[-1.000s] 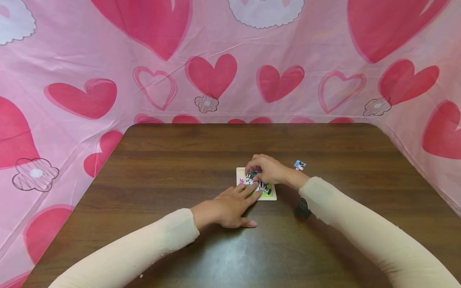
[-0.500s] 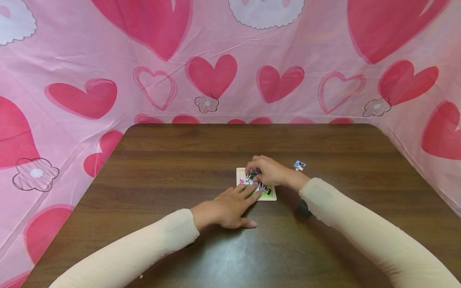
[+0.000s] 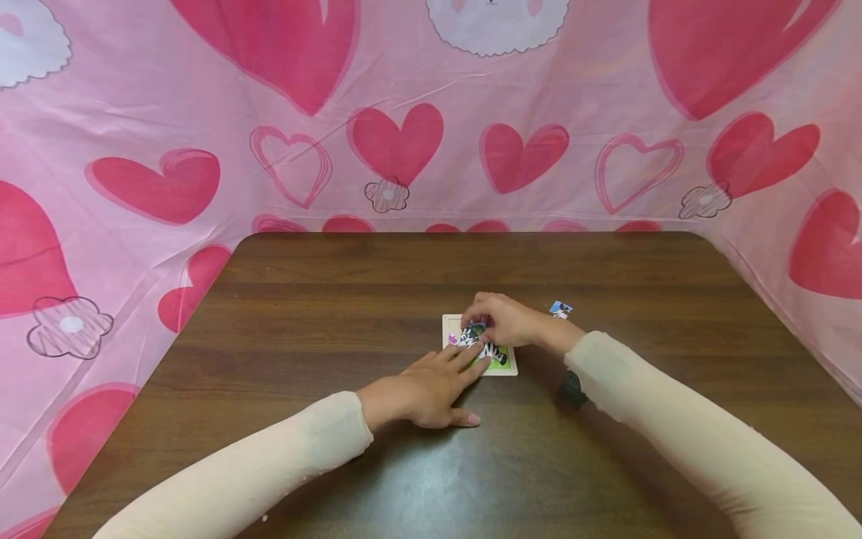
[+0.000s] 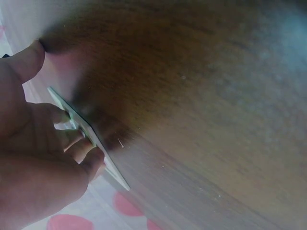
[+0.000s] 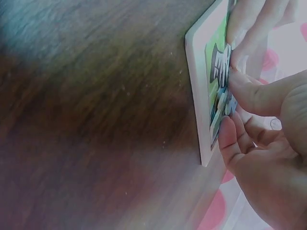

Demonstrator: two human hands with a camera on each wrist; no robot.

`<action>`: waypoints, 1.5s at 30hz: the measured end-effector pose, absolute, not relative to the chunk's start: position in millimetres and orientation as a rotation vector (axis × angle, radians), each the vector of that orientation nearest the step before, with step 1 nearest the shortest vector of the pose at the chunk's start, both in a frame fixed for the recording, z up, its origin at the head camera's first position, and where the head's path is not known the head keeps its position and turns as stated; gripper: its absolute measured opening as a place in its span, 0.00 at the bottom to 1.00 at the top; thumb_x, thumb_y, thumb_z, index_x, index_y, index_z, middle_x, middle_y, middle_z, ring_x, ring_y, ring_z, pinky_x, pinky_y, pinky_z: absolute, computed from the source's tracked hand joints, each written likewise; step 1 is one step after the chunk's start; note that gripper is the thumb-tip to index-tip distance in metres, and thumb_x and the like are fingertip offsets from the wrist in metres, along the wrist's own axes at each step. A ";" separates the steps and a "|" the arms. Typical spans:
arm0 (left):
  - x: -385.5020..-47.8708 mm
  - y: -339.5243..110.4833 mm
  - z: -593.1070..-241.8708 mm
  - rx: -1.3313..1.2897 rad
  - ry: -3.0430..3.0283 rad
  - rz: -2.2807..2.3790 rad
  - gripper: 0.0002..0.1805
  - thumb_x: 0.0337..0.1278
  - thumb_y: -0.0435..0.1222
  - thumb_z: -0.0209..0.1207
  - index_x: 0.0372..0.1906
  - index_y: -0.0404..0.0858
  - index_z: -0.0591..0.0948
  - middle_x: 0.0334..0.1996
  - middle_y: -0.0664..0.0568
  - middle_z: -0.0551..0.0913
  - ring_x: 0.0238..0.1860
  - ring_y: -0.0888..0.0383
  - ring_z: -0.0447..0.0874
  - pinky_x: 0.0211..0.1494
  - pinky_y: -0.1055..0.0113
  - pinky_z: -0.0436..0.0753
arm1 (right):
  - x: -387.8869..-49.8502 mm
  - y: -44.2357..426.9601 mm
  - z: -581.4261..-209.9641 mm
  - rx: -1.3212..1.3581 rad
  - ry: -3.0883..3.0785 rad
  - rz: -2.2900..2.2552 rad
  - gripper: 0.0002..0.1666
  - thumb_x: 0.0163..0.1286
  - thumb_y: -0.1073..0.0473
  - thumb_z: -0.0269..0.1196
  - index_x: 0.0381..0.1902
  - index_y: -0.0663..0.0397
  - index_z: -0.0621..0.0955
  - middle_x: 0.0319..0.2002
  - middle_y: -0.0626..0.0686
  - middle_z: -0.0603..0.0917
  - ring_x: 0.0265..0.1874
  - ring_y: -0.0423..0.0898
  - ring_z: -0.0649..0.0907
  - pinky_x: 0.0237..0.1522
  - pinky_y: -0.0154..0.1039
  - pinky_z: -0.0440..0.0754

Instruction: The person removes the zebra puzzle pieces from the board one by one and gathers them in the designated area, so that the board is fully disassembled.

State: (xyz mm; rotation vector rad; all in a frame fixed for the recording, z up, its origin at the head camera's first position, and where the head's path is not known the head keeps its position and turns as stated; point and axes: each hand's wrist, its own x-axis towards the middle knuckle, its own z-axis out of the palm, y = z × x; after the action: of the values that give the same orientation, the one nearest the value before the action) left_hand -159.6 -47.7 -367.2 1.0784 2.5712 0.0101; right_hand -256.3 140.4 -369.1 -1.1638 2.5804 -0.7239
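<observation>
A small jigsaw puzzle board (image 3: 514,370) with a pale rim and a zebra picture on green lies on the table. My left hand (image 3: 439,383) rests on its near-left part, fingers outstretched over the zebra and thumb on the table. From the right, my right hand (image 3: 506,319) pinches a puzzle piece (image 3: 475,329) over the board's upper part. In the right wrist view this piece (image 5: 230,104) looks tilted between thumb and fingers, above the board (image 5: 195,67); its seating is partly hidden. The left wrist view shows the board (image 4: 117,176) edge-on beneath the left fingertips.
A loose blue, black and white puzzle piece (image 3: 560,309) lies on the table right of the board, near the right wrist. The brown wooden table (image 3: 323,299) reaches back to a pink cloth (image 3: 458,157) printed with hearts.
My right hand has shifted slightly to the right, and more of the pinched puzzle piece, with its blue part, shows now. The left hand stays where it was.
</observation>
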 end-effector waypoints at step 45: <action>-160.6 -43.8 -365.0 1.071 2.578 0.005 0.45 0.63 0.62 0.49 0.77 0.49 0.48 0.78 0.52 0.41 0.76 0.49 0.44 0.73 0.52 0.54 | -272.9 306.9 -369.2 -0.592 2.967 -0.647 0.19 0.53 0.69 0.70 0.45 0.68 0.83 0.31 0.57 0.76 0.32 0.52 0.78 0.36 0.46 0.74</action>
State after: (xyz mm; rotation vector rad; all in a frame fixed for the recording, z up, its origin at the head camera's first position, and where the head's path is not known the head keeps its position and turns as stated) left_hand -160.6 -43.8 -365.0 1.0711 2.5777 0.0047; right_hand -272.9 306.9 -369.2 -0.5924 2.9668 -0.6468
